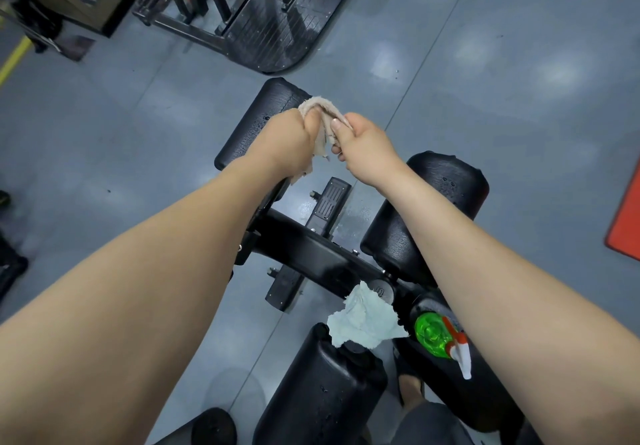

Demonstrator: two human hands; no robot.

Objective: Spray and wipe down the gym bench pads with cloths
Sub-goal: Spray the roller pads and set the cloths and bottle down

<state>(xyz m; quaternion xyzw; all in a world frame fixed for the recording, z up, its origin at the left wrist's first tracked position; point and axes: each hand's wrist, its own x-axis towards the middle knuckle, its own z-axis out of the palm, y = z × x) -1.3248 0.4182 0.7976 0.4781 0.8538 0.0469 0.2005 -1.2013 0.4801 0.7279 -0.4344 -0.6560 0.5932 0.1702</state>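
Left hand (294, 136) and right hand (363, 146) pinch the tan cloth (323, 107) over the far pad (256, 122). I think next I press down and wipe.

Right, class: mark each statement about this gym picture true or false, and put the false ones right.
1. Both hands grip the beige cloth. True: the left hand and the right hand each hold the beige cloth.
2. The right hand holds the spray bottle. False: the spray bottle stands on the bench, in no hand.
3. A pale cloth lies on the bench, untouched. True: the pale cloth lies there with no hand on it.
4. The floor is orange all over. False: the floor is grey; only a mat at the right edge is orange.
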